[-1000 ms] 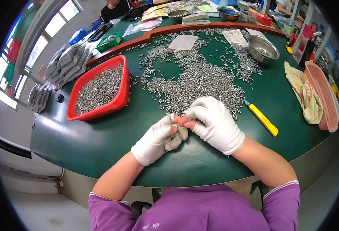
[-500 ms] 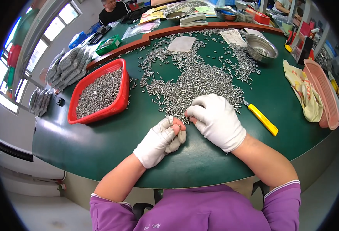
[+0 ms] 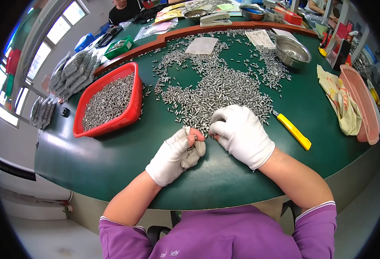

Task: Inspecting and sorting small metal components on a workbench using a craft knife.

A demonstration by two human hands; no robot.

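Left hand: in white glove; thumb and index finger pinch a small metal piece, remaining fingers curled
Right hand: likewise gloved; fingers bent at near edge of pile; fingertips partly hidden, cannot tell whether a piece is gripped
Metal pile: loose on green table, beyond both hands
Red basket: left of pile, holding similar pieces
Yellow cutter: right of pile, tip nearest it
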